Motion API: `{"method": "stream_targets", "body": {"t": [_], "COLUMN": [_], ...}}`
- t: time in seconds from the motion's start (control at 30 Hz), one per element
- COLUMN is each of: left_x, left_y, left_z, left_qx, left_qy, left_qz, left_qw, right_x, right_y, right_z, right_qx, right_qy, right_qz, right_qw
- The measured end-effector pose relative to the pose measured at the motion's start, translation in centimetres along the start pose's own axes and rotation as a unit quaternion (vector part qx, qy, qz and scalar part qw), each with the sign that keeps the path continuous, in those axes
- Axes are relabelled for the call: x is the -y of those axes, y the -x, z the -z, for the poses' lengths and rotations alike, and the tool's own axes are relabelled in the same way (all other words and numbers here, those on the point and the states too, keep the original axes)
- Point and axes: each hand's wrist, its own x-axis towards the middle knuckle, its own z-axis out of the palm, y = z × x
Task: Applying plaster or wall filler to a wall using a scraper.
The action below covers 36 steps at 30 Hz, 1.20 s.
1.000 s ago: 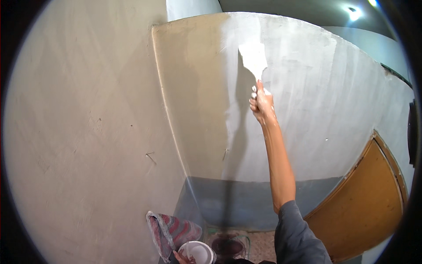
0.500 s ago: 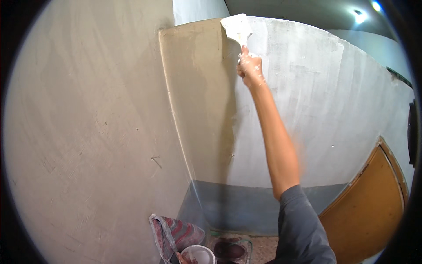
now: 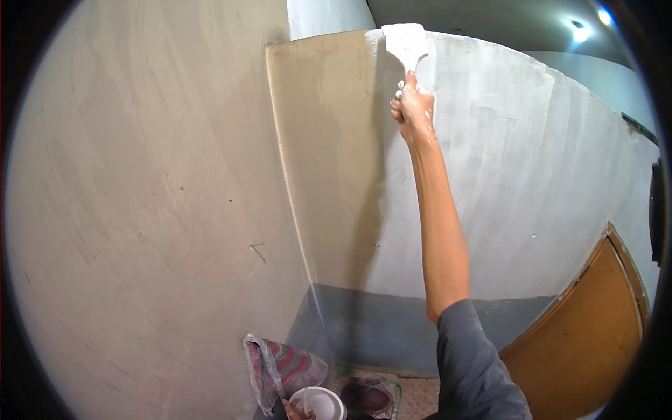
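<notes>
My right hand (image 3: pixel 416 108), spotted with white paint, is raised on a stretched arm and grips a wide paintbrush (image 3: pixel 406 43) by its handle. The white-coated bristles point up and lie against the top edge of the far wall (image 3: pixel 483 161). Right of the brush that wall is white; to its left most of it is bare beige, with a fresh white patch at the top beside the bristles. Low in view, my left hand (image 3: pixel 299 411) shows only in part, its fingers closed over the rim of a white bucket (image 3: pixel 341 408).
A beige wall (image 3: pixel 154 210) rises on the left and meets the far wall in a corner. Beside the bucket stands a red and grey woven sack (image 3: pixel 297 365). Behind are a dark round tub (image 3: pixel 367 397) and a green hose (image 3: pixel 399 395). A brown door (image 3: pixel 588 329) is at right.
The brush in my right hand has shifted slightly right along the wall's top edge, leaving a white patch on its left. The whole view has shifted a little; my left hand stays at the bucket.
</notes>
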Motion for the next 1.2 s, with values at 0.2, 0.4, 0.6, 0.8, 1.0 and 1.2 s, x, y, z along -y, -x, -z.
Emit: {"method": "stream_targets", "body": {"t": [0.2, 0.4, 0.6, 0.8, 1.0, 1.2], "left_x": [1.1, 4.6, 2.6, 1.5, -1.7, -3.2], "left_y": [-3.2, -7.8, -5.2, -3.0, 1.3, 1.3], "left_z": [1.9, 6.1, 1.5, -2.3, -7.6, -10.1], "left_qx": [-0.008, 0.016, -0.029, -0.08, -0.002, 0.022], "left_qy": [0.045, 0.1, 0.025, -0.061, -0.146, -0.168], "left_qz": [-0.007, -0.046, -0.042, -0.073, -0.074, -0.137], "left_qw": [0.999, 0.994, 0.998, 0.992, 0.986, 0.976], "right_x": [-5.4, -12.1, -19.7, -15.9, -14.1, -19.3], "right_y": [-1.3, 8.9, 36.2, 58.0, 51.1, 50.3], "right_z": [1.9, 8.8, 25.1, 37.1, 30.3, 25.9], "right_qx": [-0.035, -0.007, -0.054, 0.083, 0.365, 0.558], "right_qy": [0.093, 0.031, 0.073, 0.343, 0.382, 0.556], "right_qz": [0.019, -0.105, -0.34, -0.566, -0.343, -0.082], "right_qw": [0.995, 0.994, 0.936, 0.745, 0.777, 0.611]}}
